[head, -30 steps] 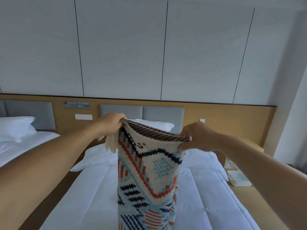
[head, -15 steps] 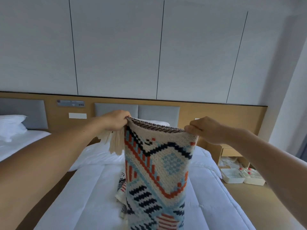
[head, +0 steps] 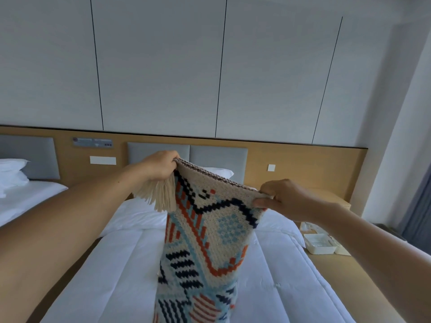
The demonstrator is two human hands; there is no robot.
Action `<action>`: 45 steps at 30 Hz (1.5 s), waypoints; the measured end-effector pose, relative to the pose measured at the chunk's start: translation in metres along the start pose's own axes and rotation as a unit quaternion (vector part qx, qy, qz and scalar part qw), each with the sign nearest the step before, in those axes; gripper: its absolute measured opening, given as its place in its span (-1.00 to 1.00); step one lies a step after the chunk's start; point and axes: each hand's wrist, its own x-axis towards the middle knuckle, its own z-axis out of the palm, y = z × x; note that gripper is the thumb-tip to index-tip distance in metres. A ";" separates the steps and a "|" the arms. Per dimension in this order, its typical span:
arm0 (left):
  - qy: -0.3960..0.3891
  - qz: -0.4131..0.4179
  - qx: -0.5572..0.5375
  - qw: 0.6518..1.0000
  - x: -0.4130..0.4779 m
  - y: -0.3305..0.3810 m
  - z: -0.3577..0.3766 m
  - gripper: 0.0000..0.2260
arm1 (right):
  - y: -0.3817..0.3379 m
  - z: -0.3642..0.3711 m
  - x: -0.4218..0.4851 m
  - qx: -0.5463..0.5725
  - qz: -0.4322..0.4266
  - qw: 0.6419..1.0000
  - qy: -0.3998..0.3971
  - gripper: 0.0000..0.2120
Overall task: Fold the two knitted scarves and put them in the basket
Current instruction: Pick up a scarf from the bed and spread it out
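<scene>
A cream knitted scarf (head: 210, 234) with navy, orange and light-blue patterns hangs doubled over in front of me above the white bed (head: 121, 271). My left hand (head: 158, 166) grips its top left corner, where a cream fringe dangles. My right hand (head: 284, 198) pinches the top right corner, a little lower than the left. The scarf's lower part runs out of the frame at the bottom. No second scarf and no basket show in this view.
A grey padded headboard (head: 217, 157) on a wooden wall panel stands behind the bed, with a white pillow (head: 219, 171) below it. A second bed (head: 28, 197) lies at left. White plastic trays (head: 319, 243) sit on the wooden floor at right.
My right hand has dropped lower, so the scarf's top edge now slopes down to the right. The view has shifted slightly and the fringe hangs more openly.
</scene>
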 end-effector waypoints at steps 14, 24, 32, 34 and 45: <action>0.027 0.068 0.002 0.997 0.017 0.013 -0.005 -0.78 | 0.015 -0.016 0.002 0.205 0.192 0.951 0.130 -0.67; 0.033 0.181 0.018 0.983 0.095 0.166 0.058 -0.75 | 0.116 -0.072 -0.072 0.078 0.331 0.931 0.130 -0.69; 0.043 0.262 -0.019 0.964 0.135 0.334 0.116 -0.74 | 0.181 -0.136 -0.169 0.018 0.406 0.872 0.273 -0.85; 0.049 0.285 -0.019 0.957 0.140 0.369 0.127 -0.76 | 0.193 -0.150 -0.190 0.007 0.411 0.858 0.308 -0.85; 0.094 0.339 -0.062 0.934 0.136 0.425 0.175 -0.80 | 0.165 -0.164 -0.240 -0.024 0.381 0.883 0.272 -0.86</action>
